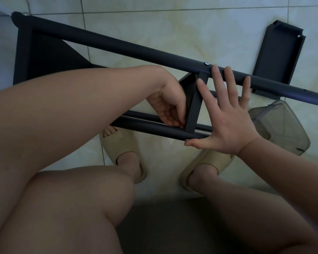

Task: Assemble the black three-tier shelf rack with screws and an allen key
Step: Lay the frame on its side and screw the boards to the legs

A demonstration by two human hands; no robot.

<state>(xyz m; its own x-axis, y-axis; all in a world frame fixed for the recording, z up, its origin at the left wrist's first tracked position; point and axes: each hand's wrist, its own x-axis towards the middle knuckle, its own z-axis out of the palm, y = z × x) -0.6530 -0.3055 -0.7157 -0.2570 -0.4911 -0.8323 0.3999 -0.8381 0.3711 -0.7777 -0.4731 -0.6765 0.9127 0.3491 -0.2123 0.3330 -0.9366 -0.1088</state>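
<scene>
bare knees [72, 208] fill the bottom of the view, the person sitting low over a tiled floor [191, 30]. on that floor the rack [44, 61] lies on its side, part built: one shelf is fixed at its left end, and its far pole [136, 50] runs long from upper left to lower right. the near pole [154, 128] lies almost parallel, closer to the feet. a loose shelf [279, 54] waits on the floor beyond the far pole, at the right. a clear plastic tub [283, 129] sits tipped just right of the hands, and two beige slippers [121, 149] stand under the near pole.

the middle shelf [195, 105], seen edge-on, bridges the two poles. the right hand [226, 114] is spread flat with straight fingers, fingertips on the far pole and thumb against the near pole, holding nothing. the left hand [167, 107] has its fingers curled tight at the shelf's lower corner; whether they pinch a screw or the key cannot be told.

a small screw [206, 63] already sits in the far pole at the shelf's top end. the open joint seems to be the lower one, just right of the left fingertips, so the left hand is nearer, and any screw there would go in across the pole's long axis.
</scene>
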